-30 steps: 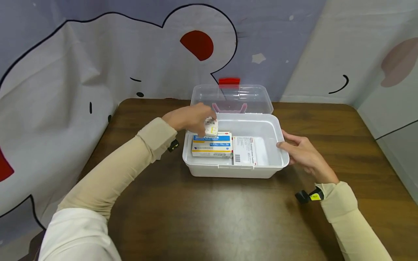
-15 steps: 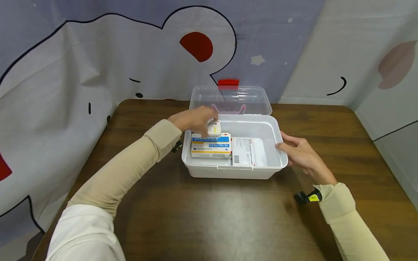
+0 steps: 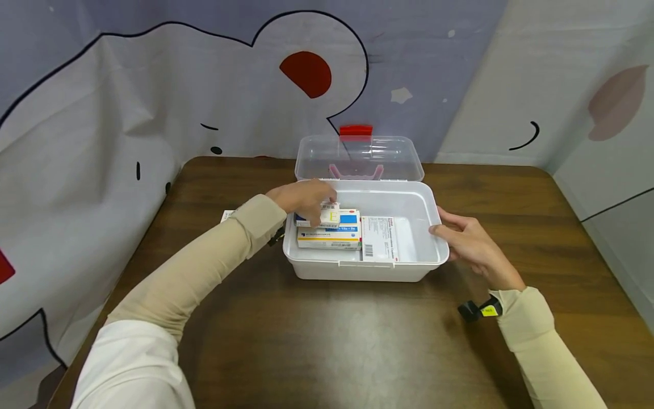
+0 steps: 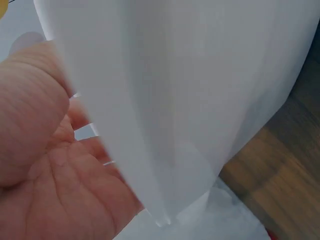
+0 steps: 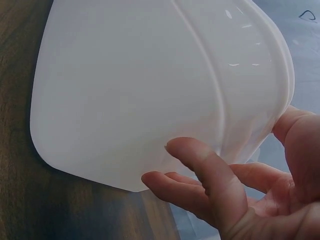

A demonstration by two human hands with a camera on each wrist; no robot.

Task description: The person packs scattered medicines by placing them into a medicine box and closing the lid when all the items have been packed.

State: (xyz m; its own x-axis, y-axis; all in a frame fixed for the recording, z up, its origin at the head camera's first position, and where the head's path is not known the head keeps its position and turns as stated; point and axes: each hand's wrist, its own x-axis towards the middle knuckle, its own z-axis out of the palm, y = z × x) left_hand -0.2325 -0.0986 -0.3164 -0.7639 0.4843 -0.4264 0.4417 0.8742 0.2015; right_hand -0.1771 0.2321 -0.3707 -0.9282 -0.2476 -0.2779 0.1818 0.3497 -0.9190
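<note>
One white tub (image 3: 368,272) on the bench (image 3: 357,341), right rim gripped by my right hand (image 3: 472,241); within, a barcoded white carton (image 3: 380,238), long axis fore-and-aft, and a blue-banded carton (image 3: 327,240), crosswise. Over the latter, one small carton (image 3: 329,217), long axis left-right, yellow-marked, lettering illegible, pinched in my left hand (image 3: 304,199); beyond, one clear lid (image 3: 360,156).

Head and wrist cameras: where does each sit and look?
Head: on the head, facing forward and down at the white box; left hand and right hand show.
Left wrist: worn there, facing the box's outside; palm shows.
Right wrist: worn there, facing the box's outside; fingers show.
Both wrist views share the box and table.
</note>
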